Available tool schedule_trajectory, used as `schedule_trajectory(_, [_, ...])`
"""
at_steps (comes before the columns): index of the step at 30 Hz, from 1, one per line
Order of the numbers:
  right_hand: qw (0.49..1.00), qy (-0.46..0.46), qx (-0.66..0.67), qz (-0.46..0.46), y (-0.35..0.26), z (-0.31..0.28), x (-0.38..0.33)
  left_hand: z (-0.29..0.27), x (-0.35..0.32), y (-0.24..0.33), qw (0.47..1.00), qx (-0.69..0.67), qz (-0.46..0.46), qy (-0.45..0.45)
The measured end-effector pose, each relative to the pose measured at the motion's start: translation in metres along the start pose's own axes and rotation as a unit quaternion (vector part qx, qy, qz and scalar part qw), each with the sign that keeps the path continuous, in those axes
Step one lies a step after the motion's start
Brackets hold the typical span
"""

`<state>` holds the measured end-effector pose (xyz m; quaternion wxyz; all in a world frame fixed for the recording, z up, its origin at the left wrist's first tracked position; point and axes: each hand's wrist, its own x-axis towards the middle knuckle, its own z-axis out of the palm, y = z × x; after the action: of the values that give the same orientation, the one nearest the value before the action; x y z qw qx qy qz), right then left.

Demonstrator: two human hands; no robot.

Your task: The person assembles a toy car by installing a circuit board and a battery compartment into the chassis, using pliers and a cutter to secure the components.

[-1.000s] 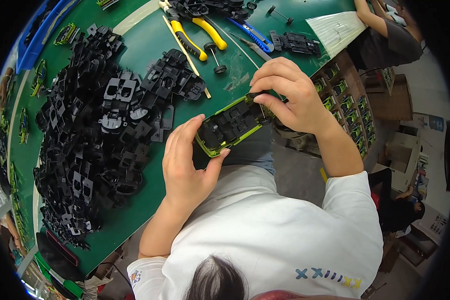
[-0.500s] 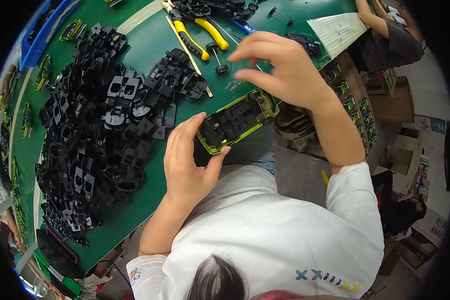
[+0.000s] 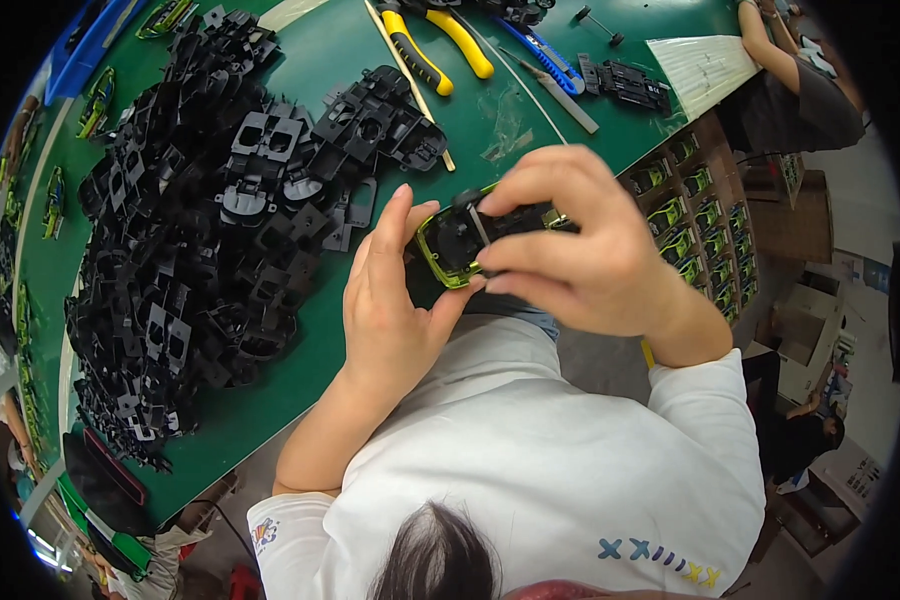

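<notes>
A small toy car body [image 3: 450,243], yellow-green shell with a black inner part, is held over the near edge of the green table [image 3: 320,60]. My left hand [image 3: 390,300] cradles it from the left and below. My right hand [image 3: 570,245] covers its right end, fingers pinched on the black part set into the shell. Much of the car is hidden under my right hand.
A big heap of black plastic chassis parts [image 3: 200,230] fills the table's left. Yellow-handled pliers [image 3: 435,45], a blue-handled tool [image 3: 540,55] and a black part [image 3: 625,85] lie at the back. Racks of green cars [image 3: 690,200] stand on the right. Another person [image 3: 800,70] sits at far right.
My right hand went out toward the tools at the back, then came back down onto the car's right end. The car has shifted a little toward me in my left hand.
</notes>
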<state>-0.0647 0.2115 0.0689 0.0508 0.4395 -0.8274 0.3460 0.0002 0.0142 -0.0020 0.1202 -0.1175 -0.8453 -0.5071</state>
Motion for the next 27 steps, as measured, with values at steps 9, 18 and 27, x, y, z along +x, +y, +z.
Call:
schedule_trajectory(9, [0.999,-0.02,0.002,0.034,0.003,0.021,-0.015,0.001,-0.002,-0.001,1.0,0.012,0.008,0.001])
schedule_trajectory(18, [0.997,-0.042,0.027,0.061,0.01,0.02,-0.006,0.001,-0.001,-0.004,1.0,0.023,0.018,0.002])
schedule_trajectory(27, [0.996,-0.075,-0.005,0.057,0.01,0.017,-0.002,0.0,-0.001,-0.002,1.0,0.021,0.012,0.005])
